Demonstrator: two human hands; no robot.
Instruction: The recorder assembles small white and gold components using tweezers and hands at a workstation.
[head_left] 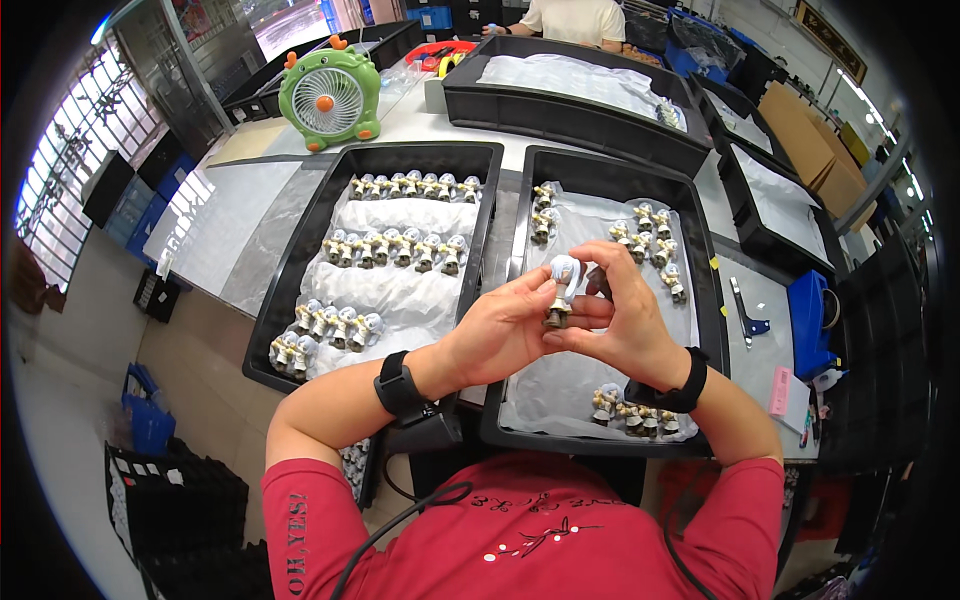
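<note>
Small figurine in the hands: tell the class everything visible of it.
This small white, pale-blue and brown figurine looks like painted plastic or resin. Its top is pale blue, its middle whitish, its lower end dark brown. It is roughly upright above a black rectangular tray, held in the left hand, whose thumb touches it; the right hand curls close, contact unclear. Finer features are unclear.

The figurine [560, 288] looks smooth and plastic; the trays [425, 148], hard plastic; their liners [400, 285], crinkled matt paper. The fan [325, 103] appears glossy plastic, the shirt [590, 545] matt cloth.
</note>
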